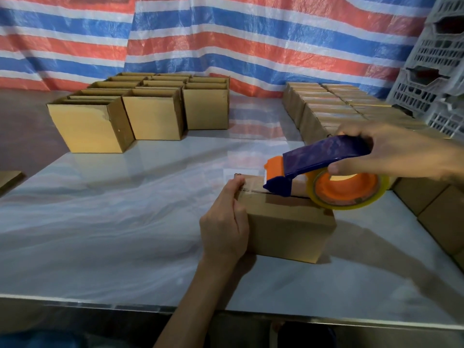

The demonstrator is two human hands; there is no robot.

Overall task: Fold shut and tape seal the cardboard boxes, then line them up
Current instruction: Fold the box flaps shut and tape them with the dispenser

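My left hand (223, 229) gripped the left end of the closed cardboard box (288, 229) before me. My right hand (391, 151) curled round the blue-and-orange tape dispenser (324, 159) resting on the box top, its tape roll (351, 194) hiding the box's right end. Open boxes (150, 116) stood at ten o'clock, sealed boxes (326, 106) at one, grey plastic crates (437, 71) at two. The glossy white table (100, 222) reflected the striped tarp (226, 33) behind.

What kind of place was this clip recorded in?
Probably a makeshift packing workshop: open cardboard boxes and sealed boxes in rows on a table, a striped tarpaulin as backdrop, stacked plastic crates.
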